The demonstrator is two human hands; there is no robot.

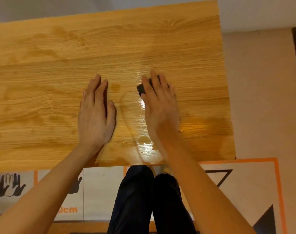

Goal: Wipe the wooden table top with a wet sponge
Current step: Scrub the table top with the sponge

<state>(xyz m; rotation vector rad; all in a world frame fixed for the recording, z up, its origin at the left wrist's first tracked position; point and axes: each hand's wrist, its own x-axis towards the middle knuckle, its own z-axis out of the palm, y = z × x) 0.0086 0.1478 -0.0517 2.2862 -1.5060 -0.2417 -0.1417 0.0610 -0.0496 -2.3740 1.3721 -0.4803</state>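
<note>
Starting at the left, the wooden table top (42, 78) shows faint, darker damp patches across its grain. Nearer the middle, the left hand (95, 112) lies flat on the wood, palm down, fingers straight and close together, holding nothing. Just right of its fingertips sits a small round damp spot (115, 86). Between the two hands a glossy wet streak (140, 105) runs toward the near edge, where a puddle (146, 147) glints with reflected light.

Further right, the right hand (158, 102) presses down on a dark sponge (142, 88) — its fingers are laid out straight over the top of it, not curled round it, and only the sponge's left end and a sliver of its far edge show past them. The hand is slightly blurred. Right of that wrist lies a darker wet area (209, 122) with an orange sheen.

Below the table edge — dark trousers (135, 200) and a printed floor mat (245, 183) with orange borders and black triangles.
</note>
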